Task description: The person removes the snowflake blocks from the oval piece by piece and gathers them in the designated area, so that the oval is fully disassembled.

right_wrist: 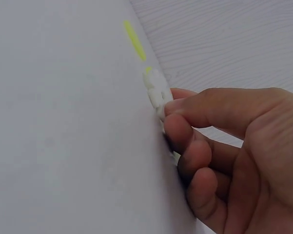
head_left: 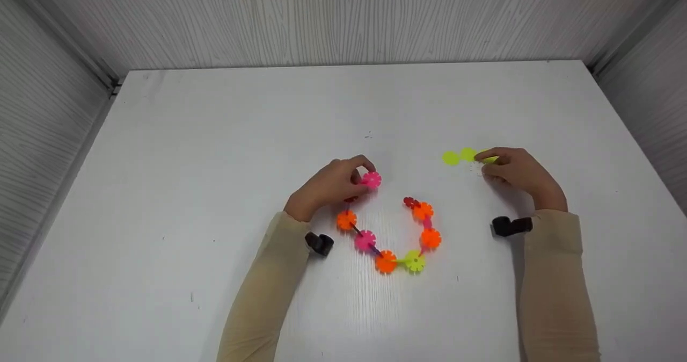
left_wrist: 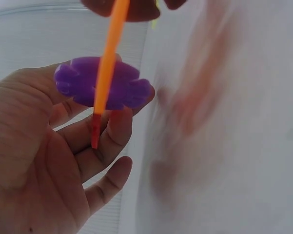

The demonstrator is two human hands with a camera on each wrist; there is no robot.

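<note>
My left hand (head_left: pixel 335 182) pinches the upper left end of a linked chain of plastic snowflake discs, with a pink disc (head_left: pixel 372 179) at its fingertips. From there the chain curves round in a U past an orange disc (head_left: pixel 386 262) and a yellow-green disc (head_left: pixel 415 261) to a small red disc (head_left: pixel 409 201). In the left wrist view, a purple disc (left_wrist: pixel 83 80) and an edge-on orange disc (left_wrist: pixel 112 53) stand before the fingers. A white snowflake disc (right_wrist: pixel 157 87) is pinched between thumb and fingers of my right hand (head_left: pixel 518 171), close over the table.
Several yellow discs (head_left: pixel 451 158) lie in a row by the right hand, one partly hidden beneath its fingers. The white table (head_left: pixel 214 136) is bordered by pale wood-grain panels (head_left: pixel 343 23) at the back and sides. Each wrist wears a black camera (head_left: pixel 320 244).
</note>
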